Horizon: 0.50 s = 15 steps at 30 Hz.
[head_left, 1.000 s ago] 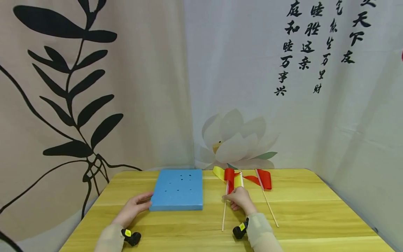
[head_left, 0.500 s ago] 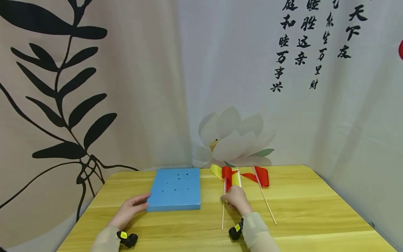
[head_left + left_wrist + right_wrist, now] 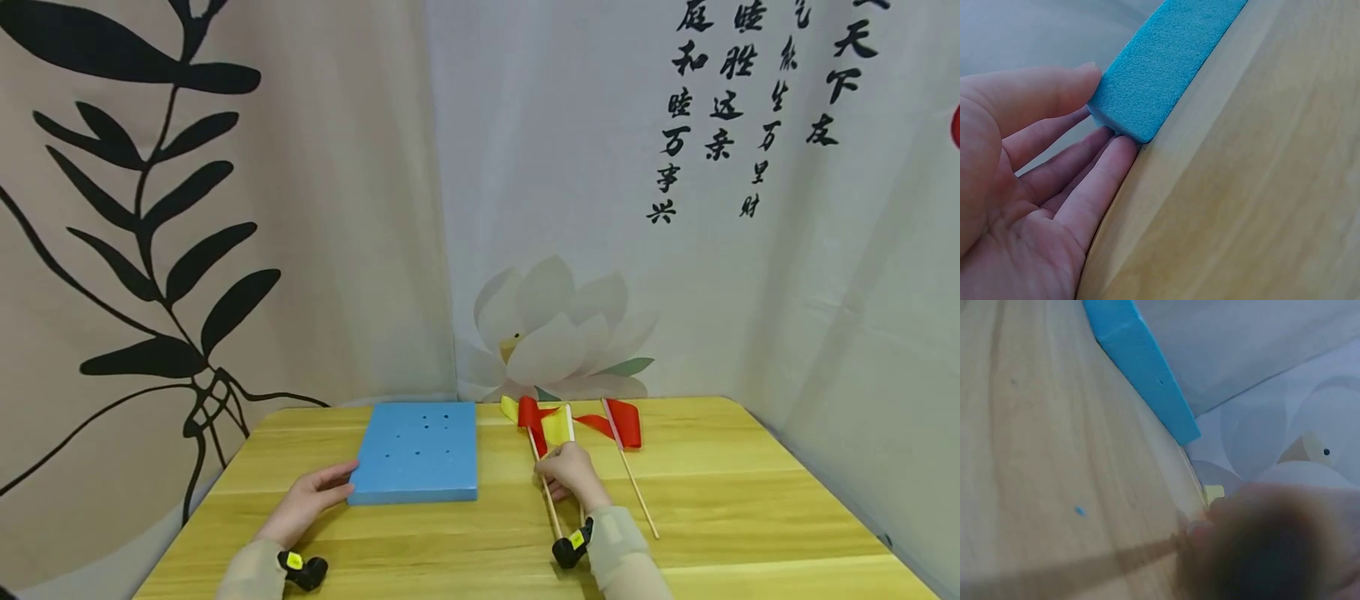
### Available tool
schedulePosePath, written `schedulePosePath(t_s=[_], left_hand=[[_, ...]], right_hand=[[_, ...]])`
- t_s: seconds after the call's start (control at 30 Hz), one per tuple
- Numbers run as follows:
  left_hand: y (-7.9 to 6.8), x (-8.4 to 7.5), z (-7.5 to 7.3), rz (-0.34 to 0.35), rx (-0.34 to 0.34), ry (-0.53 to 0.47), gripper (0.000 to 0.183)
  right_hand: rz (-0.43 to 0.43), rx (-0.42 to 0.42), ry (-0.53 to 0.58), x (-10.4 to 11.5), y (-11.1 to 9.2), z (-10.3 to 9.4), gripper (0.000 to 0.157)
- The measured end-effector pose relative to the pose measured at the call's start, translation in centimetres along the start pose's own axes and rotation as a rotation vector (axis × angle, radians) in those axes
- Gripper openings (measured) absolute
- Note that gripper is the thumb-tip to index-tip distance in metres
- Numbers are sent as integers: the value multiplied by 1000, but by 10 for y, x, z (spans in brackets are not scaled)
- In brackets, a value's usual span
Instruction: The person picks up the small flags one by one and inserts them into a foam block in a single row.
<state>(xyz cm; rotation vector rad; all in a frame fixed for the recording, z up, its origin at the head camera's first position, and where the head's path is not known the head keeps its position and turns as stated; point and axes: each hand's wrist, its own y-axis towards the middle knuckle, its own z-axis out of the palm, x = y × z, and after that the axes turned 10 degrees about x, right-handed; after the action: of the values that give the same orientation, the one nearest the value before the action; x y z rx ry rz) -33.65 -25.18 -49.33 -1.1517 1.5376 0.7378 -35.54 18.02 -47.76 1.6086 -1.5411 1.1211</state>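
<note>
Left hand (image 3: 303, 504): fingers almost straight, touching the left edge of the blue board (image 3: 427, 477).
Right hand (image 3: 573, 475): fingertips pinch the stick (image 3: 551, 508) of one red flag (image 3: 529, 412).
Board: flat on the table (image 3: 465, 550), left of the flags.
Yellow flag (image 3: 557, 427): just beside the pinched one.
Other red flag (image 3: 624, 423): lies right of the right hand, apart from it.

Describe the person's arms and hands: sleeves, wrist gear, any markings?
The left hand and right hand are ungloved. Pale cream long fabric sleeves cover the left forearm and right forearm. A small, rounded black device sits at the left wrist and right wrist, each bearing a bright yellow patch.
</note>
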Motion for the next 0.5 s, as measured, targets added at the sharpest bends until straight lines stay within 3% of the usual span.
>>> schedulePosePath(t_s=[0.23, 0.5], left_hand=[[-1, 0, 2, -2, 12, 0, 58], [-2, -3, 2, -5, 2, 7, 59]], right_hand=[[26, 38, 92, 0, 0, -4, 12], [6, -16, 164, 19, 0, -10, 22]])
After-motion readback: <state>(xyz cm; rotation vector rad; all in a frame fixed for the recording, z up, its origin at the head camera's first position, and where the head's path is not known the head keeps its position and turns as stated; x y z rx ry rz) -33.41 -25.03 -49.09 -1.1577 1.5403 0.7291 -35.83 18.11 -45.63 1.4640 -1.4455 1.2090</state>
